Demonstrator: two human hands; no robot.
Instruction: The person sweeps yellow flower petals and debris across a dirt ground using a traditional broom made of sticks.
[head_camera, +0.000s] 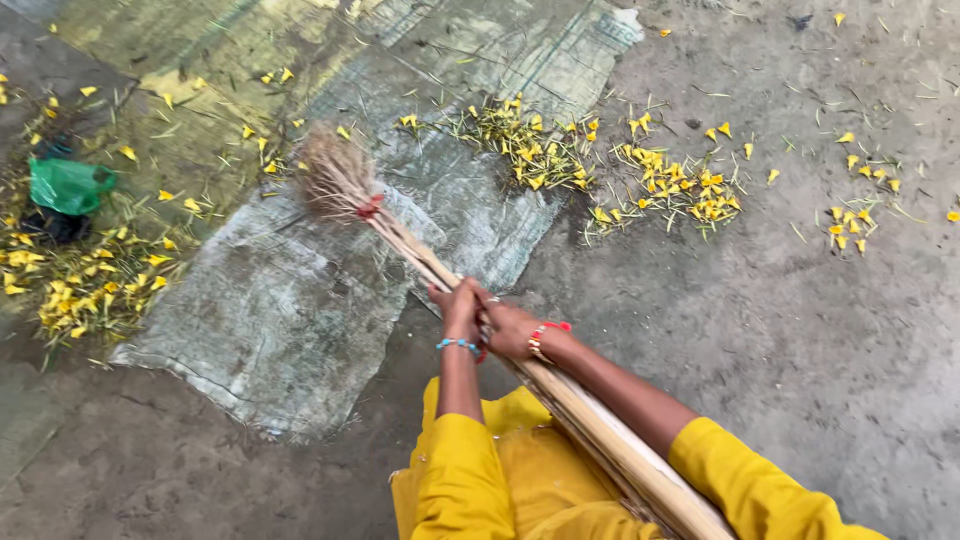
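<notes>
Both my hands grip a long straw broom (420, 255) around its bundled stalks. My left hand (458, 310), with a blue bead bracelet, is closed on the bundle from the left. My right hand (510, 328), with a red bracelet, clasps it just behind. The broom's bushy tip (335, 175) rests on a grey woven sack sheet (280, 300) spread on the ground. Its thick end runs back under my right arm. I wear yellow sleeves.
Yellow flower petals and green stems lie in piles on the sheet's far edge (525, 145), on the concrete to the right (680, 190) and at the far left (90, 280). A green plastic bag (68, 185) sits at the left. Grey concrete ground (780, 360) surrounds everything.
</notes>
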